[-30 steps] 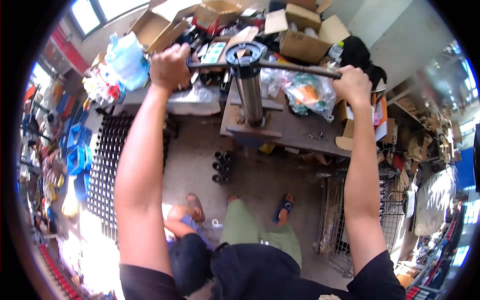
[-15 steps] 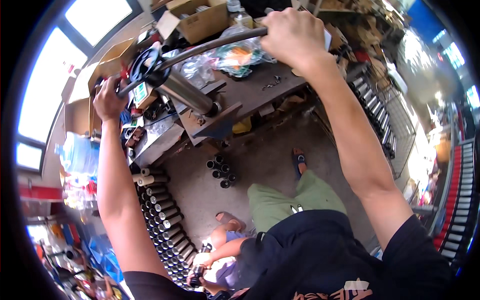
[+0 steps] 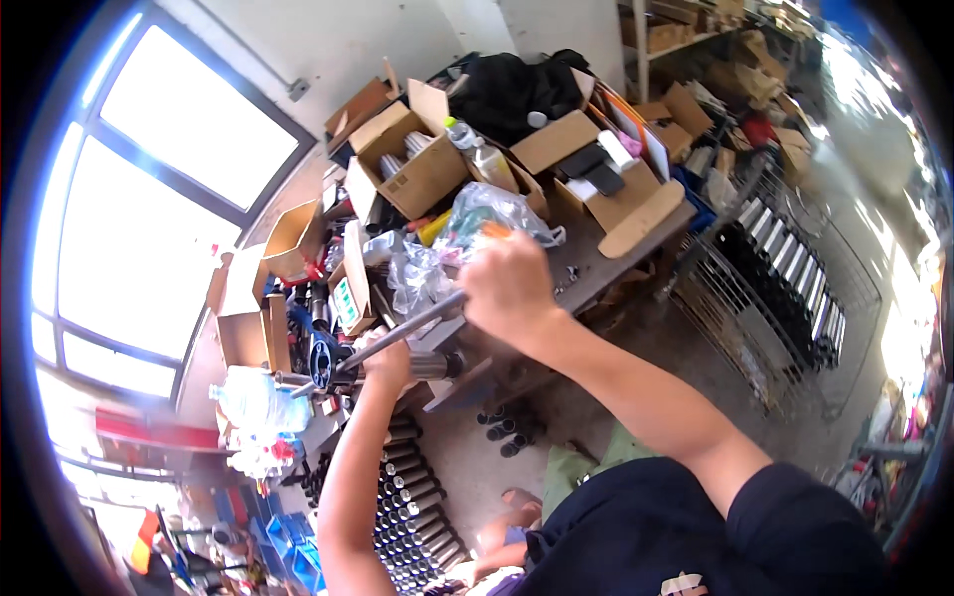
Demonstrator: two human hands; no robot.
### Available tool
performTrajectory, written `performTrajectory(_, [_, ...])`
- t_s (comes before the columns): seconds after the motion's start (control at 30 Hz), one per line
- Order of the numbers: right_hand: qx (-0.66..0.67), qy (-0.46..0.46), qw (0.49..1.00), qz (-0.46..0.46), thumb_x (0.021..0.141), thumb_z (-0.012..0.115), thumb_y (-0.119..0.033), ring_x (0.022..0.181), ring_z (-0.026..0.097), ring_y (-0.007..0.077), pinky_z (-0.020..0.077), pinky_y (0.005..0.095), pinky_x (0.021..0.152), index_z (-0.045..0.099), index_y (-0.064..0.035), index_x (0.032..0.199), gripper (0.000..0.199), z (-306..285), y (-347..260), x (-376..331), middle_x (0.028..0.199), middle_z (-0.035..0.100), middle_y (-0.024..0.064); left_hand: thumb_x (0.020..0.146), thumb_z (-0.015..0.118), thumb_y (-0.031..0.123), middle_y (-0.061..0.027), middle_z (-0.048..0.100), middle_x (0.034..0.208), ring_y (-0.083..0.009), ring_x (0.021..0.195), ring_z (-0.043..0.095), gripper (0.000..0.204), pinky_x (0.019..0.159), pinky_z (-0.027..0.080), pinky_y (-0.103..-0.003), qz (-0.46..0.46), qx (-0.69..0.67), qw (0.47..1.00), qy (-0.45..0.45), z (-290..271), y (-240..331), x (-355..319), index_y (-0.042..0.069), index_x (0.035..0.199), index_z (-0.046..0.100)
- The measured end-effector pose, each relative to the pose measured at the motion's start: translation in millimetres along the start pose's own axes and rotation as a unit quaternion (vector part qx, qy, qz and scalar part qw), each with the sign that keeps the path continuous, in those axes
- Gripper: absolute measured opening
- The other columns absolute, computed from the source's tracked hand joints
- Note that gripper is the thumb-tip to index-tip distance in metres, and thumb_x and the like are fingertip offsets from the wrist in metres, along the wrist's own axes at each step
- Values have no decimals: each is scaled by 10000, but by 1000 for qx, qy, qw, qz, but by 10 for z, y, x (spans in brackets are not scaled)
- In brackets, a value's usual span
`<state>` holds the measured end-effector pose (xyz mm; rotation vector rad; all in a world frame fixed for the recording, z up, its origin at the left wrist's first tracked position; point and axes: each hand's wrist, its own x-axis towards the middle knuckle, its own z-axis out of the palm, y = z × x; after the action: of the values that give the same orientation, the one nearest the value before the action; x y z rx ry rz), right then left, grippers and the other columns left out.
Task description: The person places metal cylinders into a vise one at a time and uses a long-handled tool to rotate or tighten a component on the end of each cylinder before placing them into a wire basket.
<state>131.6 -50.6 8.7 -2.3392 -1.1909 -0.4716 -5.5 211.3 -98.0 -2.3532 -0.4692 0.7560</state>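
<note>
A long metal bar (image 3: 434, 314) slants across a steel cylinder (image 3: 429, 367) at the near left end of the workbench (image 3: 616, 266). My right hand (image 3: 509, 286) is closed round the bar's upper right end. Lower down, my left hand (image 3: 388, 364) is closed on the bar beside the cylinder and hides part of both. A blue and black ring-shaped part (image 3: 321, 364) sits just left of my left hand, near the bar's lower end. Clear plastic bags (image 3: 487, 214) lie on the bench beyond my hands.
Open cardboard boxes (image 3: 412, 164) and bottles (image 3: 489, 161) crowd the bench. Rows of metal tubes (image 3: 409, 497) stand below left, near another person's arm (image 3: 497, 564). A wire rack (image 3: 770, 308) of tubes is at right. Several short dark tubes (image 3: 509, 429) stand on the floor.
My left hand has moved along the bar from its far left end to beside the cylinder. My right hand has come down and left with the bar. The view has shifted towards the back wall.
</note>
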Motion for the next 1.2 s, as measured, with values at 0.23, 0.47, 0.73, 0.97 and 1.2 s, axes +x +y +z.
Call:
performTrajectory(0.23, [-99, 57, 992, 49, 824, 755, -290, 780, 606, 270, 452, 414, 748, 719, -146, 721, 181, -479, 2173, -229, 728, 635, 56, 469, 964, 565, -139, 651, 1321, -287, 1228, 616, 930, 1004, 491, -475, 34, -46, 946, -318, -531, -194, 46, 80, 1221, 710])
performTrajectory(0.47, [21, -279, 921, 270, 788, 738, -532, 710, 691, 402, 554, 499, 675, 779, -98, 765, 437, 553, 2882, -2514, 710, 692, 185, 595, 926, 522, -183, 727, 941, -323, 927, 725, 858, 773, 566, -457, -199, -367, 906, -68, -576, 211, -1471, 32, 1177, 530])
performTrajectory(0.73, [158, -330, 812, 455, 806, 734, -522, 889, 729, 353, 529, 449, 780, 784, -67, 918, 471, 2153, 1761, -2299, 875, 745, 192, 891, 376, 836, -191, 645, 900, -339, 768, 654, 845, 677, 577, -434, -9, -987, -125, -102, -282, 1513, -1704, 79, 1205, 581])
performTrajectory(0.97, [496, -406, 570, 514, 911, 686, -336, 539, 448, 106, 328, 308, 473, 504, -193, 708, 308, 3185, 1535, -2181, 610, 455, -44, 897, 380, 830, -149, 579, 866, -267, 679, 528, 885, 682, 467, -399, 109, -952, -286, 8, -502, 1642, -1616, 18, 1200, 557])
performTrajectory(1.2, [467, -444, 601, 473, 831, 676, -675, 1101, 442, 201, 380, 414, 904, 537, -109, 1360, 787, 2688, 1661, -2639, 1230, 514, 47, 923, 304, 821, -192, 658, 859, -324, 690, 671, 857, 598, 594, -450, -39, -993, -112, 9, -539, 1191, -1647, 52, 1194, 566])
